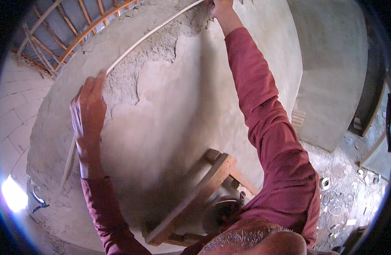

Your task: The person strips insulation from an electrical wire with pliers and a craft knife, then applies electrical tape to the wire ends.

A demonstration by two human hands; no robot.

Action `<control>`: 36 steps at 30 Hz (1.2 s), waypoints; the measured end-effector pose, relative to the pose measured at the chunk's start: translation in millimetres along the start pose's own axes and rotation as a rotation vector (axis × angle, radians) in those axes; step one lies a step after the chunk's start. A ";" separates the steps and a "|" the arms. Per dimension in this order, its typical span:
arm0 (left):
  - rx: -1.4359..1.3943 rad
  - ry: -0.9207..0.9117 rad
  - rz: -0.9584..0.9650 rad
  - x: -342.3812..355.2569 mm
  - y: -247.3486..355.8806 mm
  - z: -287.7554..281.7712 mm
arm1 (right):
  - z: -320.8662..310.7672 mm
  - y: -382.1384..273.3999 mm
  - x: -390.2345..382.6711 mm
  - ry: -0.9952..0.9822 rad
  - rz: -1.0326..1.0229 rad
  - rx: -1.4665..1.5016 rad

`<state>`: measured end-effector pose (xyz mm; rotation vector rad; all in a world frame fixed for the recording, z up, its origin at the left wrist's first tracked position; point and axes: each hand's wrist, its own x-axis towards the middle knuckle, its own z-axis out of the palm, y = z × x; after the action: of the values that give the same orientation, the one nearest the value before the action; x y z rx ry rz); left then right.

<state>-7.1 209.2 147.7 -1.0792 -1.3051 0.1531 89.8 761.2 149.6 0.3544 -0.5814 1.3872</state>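
A long pale straightedge (pixel 148 35) lies slanted against a plastered wall (pixel 191 102). My left hand (pixel 88 111) grips its lower stretch at the left, fingers wrapped over the edge. My right hand (pixel 218 7) holds its upper end at the top of the view, partly cut off by the frame. Both arms wear dark red sleeves. Above the straightedge the plaster is rough and lumpy (pixel 161 46); below it the surface is smooth.
A wooden trestle or scaffold (pixel 195 195) stands under me against the wall. Timber roof poles (pixel 85 25) show at the upper left. A plastered pillar (pixel 331 72) stands at the right, with rubble, wire and scraps on the floor (pixel 340 199).
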 end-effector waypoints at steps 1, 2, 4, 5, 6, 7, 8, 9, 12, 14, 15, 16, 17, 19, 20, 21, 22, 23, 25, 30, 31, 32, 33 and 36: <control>-0.081 0.058 0.072 8.5 -2.6 3.8 | -6.8 -10.0 23.3 -0.021 -0.016 -0.002; -0.152 0.113 0.148 14.9 -4.6 3.7 | -4.9 -20.4 37.4 -0.041 -0.028 0.003; -0.184 -0.003 0.218 4.8 -4.8 5.2 | 4.4 17.8 -1.5 0.053 0.023 -0.020; -0.268 -0.032 0.276 6.9 1.7 2.8 | 0.1 14.9 4.4 0.064 0.021 -0.057; -0.275 -0.027 0.271 11.1 10.6 1.4 | -4.7 11.4 10.4 0.074 0.021 -0.097; -0.340 0.004 0.360 15.7 23.0 1.5 | -9.5 7.5 17.6 0.121 0.019 -0.246; -0.406 0.037 0.449 20.6 35.2 1.9 | -20.0 3.0 21.5 0.118 0.015 -0.260; -0.417 0.028 0.461 25.6 40.9 -3.7 | -21.0 5.5 15.5 0.142 -0.327 -0.710; -0.299 0.106 0.486 31.8 38.2 17.4 | -18.7 9.2 -3.3 0.100 -0.698 -1.147; -0.413 0.104 0.395 30.1 31.5 31.8 | -19.7 5.8 5.9 0.092 -0.732 -1.122; -0.532 0.096 0.302 28.1 30.1 41.5 | -21.6 1.0 12.2 0.088 -0.744 -1.131; -0.531 0.092 0.295 27.4 31.6 42.4 | -20.4 -2.0 15.9 0.063 -0.548 -0.926; -0.646 0.057 0.282 28.3 34.8 41.3 | -20.4 -8.5 21.4 0.040 -0.354 -0.721; -0.746 0.007 0.247 28.6 35.1 23.8 | -15.3 -21.9 29.5 -0.012 0.048 -0.295; -0.768 -0.096 0.247 33.0 33.7 9.8 | -14.3 -31.8 34.6 -0.034 0.245 -0.077; -0.844 -0.182 0.241 30.6 36.3 23.8 | -31.1 -45.8 32.4 -0.283 0.242 -0.125; -0.862 -0.189 0.226 28.2 35.6 30.1 | -31.3 -55.9 16.9 -0.302 0.282 -0.108; -0.878 -0.248 0.223 26.4 28.5 19.4 | -32.8 -57.7 14.9 -0.392 0.249 -0.151; -0.966 -0.254 0.232 27.9 31.4 25.1 | -66.7 -96.7 51.9 -0.365 0.248 -0.213; -1.044 -0.186 0.108 31.0 30.6 12.2 | -67.6 -97.1 46.0 -0.267 0.160 -0.468; -0.998 -0.194 0.116 29.9 27.7 16.6 | -65.0 -90.4 42.1 -0.210 0.137 -0.615; -0.958 -0.188 0.128 30.0 24.9 19.1 | -69.0 -90.4 47.1 -0.212 0.134 -0.622; -0.907 -0.166 0.063 34.0 27.7 17.9 | -79.3 -96.1 58.6 -0.255 0.031 -0.841; -0.728 -0.004 0.025 43.8 25.5 33.6 | -84.1 -100.3 68.8 -0.324 -0.067 -1.000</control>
<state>-8.8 269.4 156.2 -1.7033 -1.3836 -0.3301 208.2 847.8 131.1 -0.2207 -1.4215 0.8297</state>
